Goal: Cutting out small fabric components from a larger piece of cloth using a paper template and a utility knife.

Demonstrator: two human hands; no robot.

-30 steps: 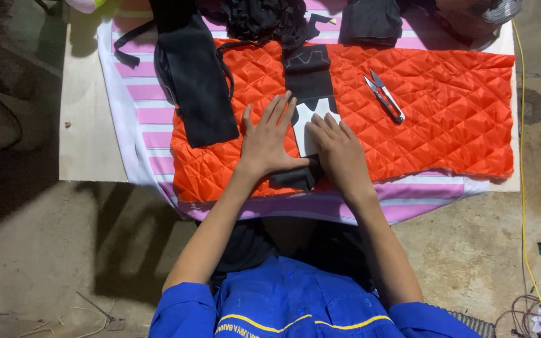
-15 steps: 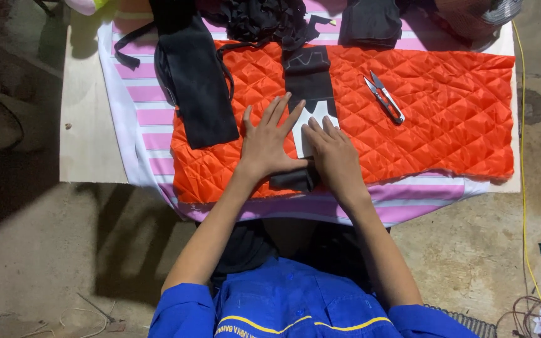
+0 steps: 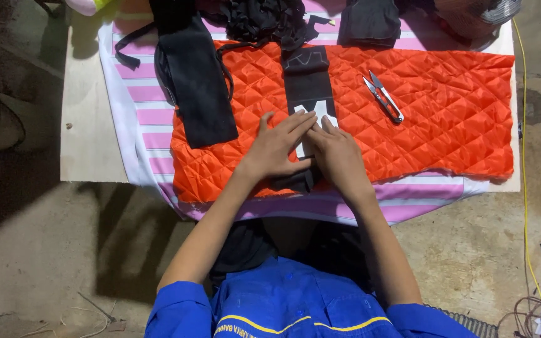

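An orange quilted fabric piece (image 3: 446, 119) lies spread over a pink-and-white striped cloth (image 3: 142, 109) on a low table. A narrow black strip (image 3: 308, 78) runs down its middle, with a small white cut-out shape (image 3: 314, 111) on the strip. My left hand (image 3: 277, 147) lies flat on the strip and the white shape, fingers spread. My right hand (image 3: 339, 156) presses flat beside it, fingertips touching the white shape. Neither hand grips anything.
Thread snips (image 3: 383, 97) rest on the orange fabric to the right of my hands. A black fabric piece (image 3: 198, 94) with straps lies at the left, and more black pieces (image 3: 264, 19) pile at the far edge. A yellow cord (image 3: 524, 163) runs along the concrete floor at the right.
Both hands have shifted slightly on the black strip, the fingers of the left drawing closer together over the white shape. Nothing else has moved.
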